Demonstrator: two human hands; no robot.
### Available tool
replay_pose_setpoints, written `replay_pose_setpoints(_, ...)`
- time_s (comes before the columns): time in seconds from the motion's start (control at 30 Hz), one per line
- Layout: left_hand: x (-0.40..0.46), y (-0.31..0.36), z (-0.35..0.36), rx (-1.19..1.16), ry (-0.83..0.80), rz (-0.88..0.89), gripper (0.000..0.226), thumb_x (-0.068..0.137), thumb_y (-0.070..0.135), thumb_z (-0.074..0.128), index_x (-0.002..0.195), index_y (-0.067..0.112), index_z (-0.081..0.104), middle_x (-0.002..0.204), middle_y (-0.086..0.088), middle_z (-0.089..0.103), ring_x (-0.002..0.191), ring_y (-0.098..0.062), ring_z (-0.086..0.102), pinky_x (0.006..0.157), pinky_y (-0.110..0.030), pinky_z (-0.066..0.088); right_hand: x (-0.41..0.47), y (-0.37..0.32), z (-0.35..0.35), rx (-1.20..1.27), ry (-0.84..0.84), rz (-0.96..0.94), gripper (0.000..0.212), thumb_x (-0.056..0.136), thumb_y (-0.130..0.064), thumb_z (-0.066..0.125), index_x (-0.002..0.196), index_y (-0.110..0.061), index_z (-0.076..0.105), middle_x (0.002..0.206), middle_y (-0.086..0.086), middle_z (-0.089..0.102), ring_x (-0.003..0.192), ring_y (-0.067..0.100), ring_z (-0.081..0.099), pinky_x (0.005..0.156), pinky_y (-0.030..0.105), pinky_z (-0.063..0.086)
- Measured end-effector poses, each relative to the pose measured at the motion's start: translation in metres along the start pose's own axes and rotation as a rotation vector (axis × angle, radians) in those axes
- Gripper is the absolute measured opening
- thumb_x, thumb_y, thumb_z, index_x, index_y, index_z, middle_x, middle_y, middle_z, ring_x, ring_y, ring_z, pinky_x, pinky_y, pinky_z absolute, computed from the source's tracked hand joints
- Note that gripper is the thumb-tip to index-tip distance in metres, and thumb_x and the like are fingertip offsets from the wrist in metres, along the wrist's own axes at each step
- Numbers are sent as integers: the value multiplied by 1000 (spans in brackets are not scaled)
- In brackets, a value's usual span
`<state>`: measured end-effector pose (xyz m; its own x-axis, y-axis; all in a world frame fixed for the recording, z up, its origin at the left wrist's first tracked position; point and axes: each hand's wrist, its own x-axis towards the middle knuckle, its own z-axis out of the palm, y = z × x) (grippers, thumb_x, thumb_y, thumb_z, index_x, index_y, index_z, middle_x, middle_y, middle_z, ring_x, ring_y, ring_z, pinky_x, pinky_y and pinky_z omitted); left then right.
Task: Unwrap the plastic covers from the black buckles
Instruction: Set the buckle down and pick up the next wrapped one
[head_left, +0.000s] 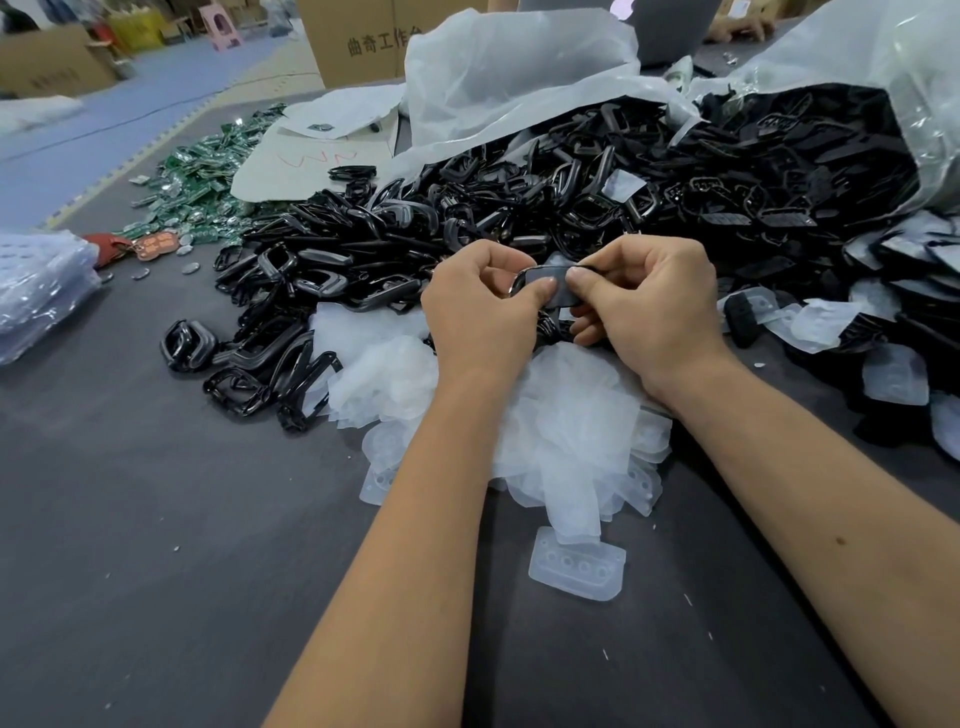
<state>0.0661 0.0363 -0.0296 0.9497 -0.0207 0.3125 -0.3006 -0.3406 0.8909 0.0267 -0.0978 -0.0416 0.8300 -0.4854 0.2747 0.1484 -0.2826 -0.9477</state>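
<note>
Above the heap of shed covers (566, 431), your left hand (485, 306) and right hand (652, 306) pinch one wrapped buckle (553, 278) between thumbs and curled fingers, seemingly mid-peel; next, likely tug the film free and drop the buckle on the bare pile (322, 270).

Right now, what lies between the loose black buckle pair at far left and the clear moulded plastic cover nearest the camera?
Head view: bare dark grey tabletop between buckle pair and cover.
</note>
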Motion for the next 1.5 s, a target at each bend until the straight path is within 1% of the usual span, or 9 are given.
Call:
replay_pose_setpoints(0.43, 1, 0, -1, -143, 18, -57, 17, 78, 10, 87, 84, 13, 72, 63, 6, 53, 57, -8, 48, 59, -24, 44, 0, -5, -1, 154, -69, 52, 24, 96, -1, 56, 89, -15, 74, 64, 7, 71, 55, 24, 71, 52, 30, 58)
replay_pose_setpoints(0.57, 0, 1, -1, -135, -21, -35, 21, 78, 11, 87, 80, 18, 68, 62, 6, 53, 57, -9, 46, 58, -24, 42, -1, -4, -1, 88, -40, 17, 8, 89, -13, 72, 85, -19, 75, 70, 8, 74, 55, 25, 71, 53, 31, 57)
replay_pose_setpoints(0.67, 0, 2, -2, -137, -38, -22, 25, 78, 9, 87, 76, 23, 65, 62, 6, 53, 59, -11, 48, 60, -27, 46, 0, -5, -3, 113, -44, 53, 13, 90, -8, 74, 83, -20, 75, 70, 9, 74, 52, 22, 68, 51, 29, 55)
replay_pose_setpoints(0.83, -2, 3, -3, -274, -87, -105, 20, 83, 0, 80, 76, 14, 66, 64, -6, 51, 66, -25, 53, 72, -60, 60, 1, -8, -3, 183, -48, 104, 21, 92, -1, 70, 81, -18, 75, 68, 4, 68, 51, 15, 63, 48, 26, 53)
replay_pose_setpoints(0.93, -1, 5, -5, -330, -103, -152, 18, 85, -5, 75, 78, 10, 67, 66, -12, 54, 62, -24, 56, 63, -46, 57, 1, -8, -2, 197, -41, 100, 22, 92, 0, 71, 81, -18, 75, 72, 6, 68, 52, 13, 63, 49, 26, 54)
replay_pose_setpoints(1.07, 1, 5, -6, -348, -109, -191, 18, 87, -6, 73, 79, 10, 69, 58, 1, 57, 52, -13, 56, 48, -27, 50, 1, -6, -1, 193, -27, 82, 23, 91, -1, 72, 80, -22, 76, 71, 1, 69, 55, 11, 64, 50, 25, 55)
replay_pose_setpoints(1.23, 1, 5, -6, -323, -104, -169, 17, 87, -3, 75, 80, 11, 70, 69, -12, 57, 56, -16, 55, 48, -26, 51, 2, -4, -1, 137, -15, 71, 22, 91, -2, 72, 81, -22, 75, 61, -6, 68, 51, 10, 64, 50, 22, 54)
replay_pose_setpoints(1.33, 2, 5, -7, -310, -94, -143, 16, 87, -3, 76, 80, 11, 71, 68, -13, 58, 54, -15, 58, 51, -25, 52, 2, -6, -5, 44, -45, -31, 13, 91, -8, 76, 97, -19, 77, 73, -4, 69, 55, 11, 65, 55, 26, 55)
replay_pose_setpoints(1.5, 7, 13, -13, -286, -130, -80, 15, 87, -4, 77, 82, 9, 71, 60, -7, 51, 62, -20, 55, 63, -27, 59, 1, -22, -22, -366, -148, -321, 47, 70, -18, 95, 113, -14, 76, 100, 4, 66, 76, 17, 65, 76, 32, 58)
